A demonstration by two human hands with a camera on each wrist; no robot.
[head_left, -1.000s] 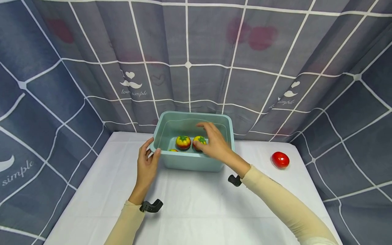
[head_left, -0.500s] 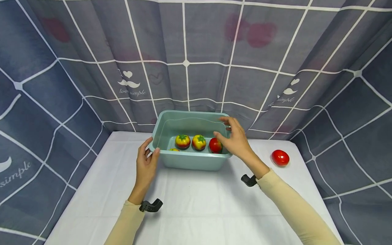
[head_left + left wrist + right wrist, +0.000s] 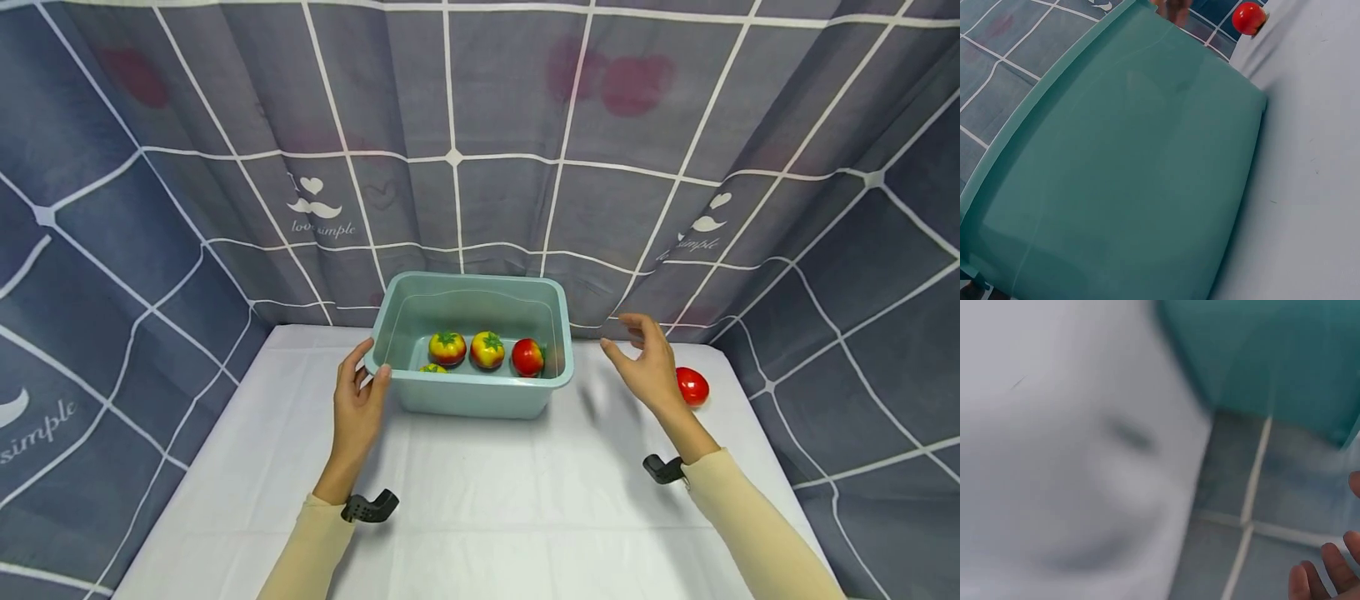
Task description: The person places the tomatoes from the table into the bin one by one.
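Note:
My left hand (image 3: 358, 406) grips the left front corner of the pale green plastic bin (image 3: 465, 393), thumb at the front and fingers along the left side. In the bin lie two red-and-yellow tomatoes (image 3: 447, 348) with green leafy tops and a red tomato (image 3: 527, 357) at the right. A further yellow-and-green one (image 3: 432, 367) is mostly hidden behind the front wall. My right hand (image 3: 651, 371) hovers over the table right of the bin, fingers parted and holding nothing. Just beyond it a loose red tomato (image 3: 693, 387) rests on the table, partly covered by that hand.
A white cloth covers the table (image 3: 480, 517). Grey-blue checked curtains (image 3: 495, 200) hang behind it and on both sides; the bin stands near the back one. Each wrist wears a small black camera (image 3: 371, 506).
My right hand has come out of the bin and moved right toward the loose red tomato, uncovering the red tomato inside. The left hand has stayed on the bin's corner.

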